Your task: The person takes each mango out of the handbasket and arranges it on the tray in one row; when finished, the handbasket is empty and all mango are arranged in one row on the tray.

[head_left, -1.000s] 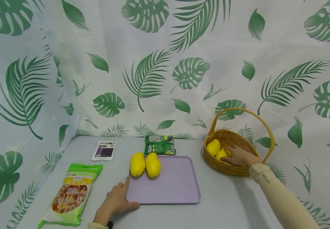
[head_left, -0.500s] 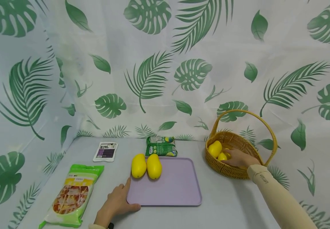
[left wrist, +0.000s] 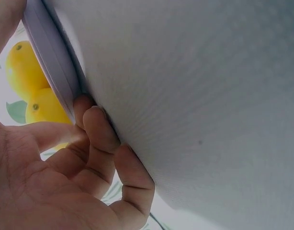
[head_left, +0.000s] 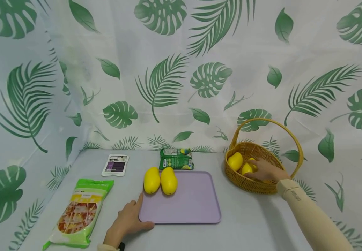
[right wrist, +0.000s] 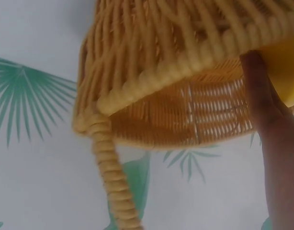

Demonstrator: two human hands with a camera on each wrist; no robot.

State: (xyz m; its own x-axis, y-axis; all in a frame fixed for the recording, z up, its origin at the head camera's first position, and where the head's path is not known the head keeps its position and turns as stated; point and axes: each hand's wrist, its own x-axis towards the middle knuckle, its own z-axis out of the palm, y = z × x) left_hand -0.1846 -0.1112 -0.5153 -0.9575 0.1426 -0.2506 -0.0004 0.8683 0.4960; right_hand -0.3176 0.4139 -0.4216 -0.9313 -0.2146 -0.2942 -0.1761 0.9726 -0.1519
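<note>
Two yellow mangoes, a left one and a right one, lie side by side at the back left of a light purple tray. My left hand holds the tray's front left corner, thumb on the front edge and index finger on the left side; the other fingers bend against the tabletop in the left wrist view. At the right, my right hand reaches into a wicker basket and grips a mango, its fingertips partly hidden. Another mango lies at the basket's left side.
A green snack packet lies behind the tray. On the left are a white and purple packet and a large green food bag. The basket's tall handle arches over it. A leaf-print curtain closes off the back.
Inside the basket, the right hand has shifted slightly and the mango at its fingers has moved a little to the right. The left hand stays at the tray corner.
</note>
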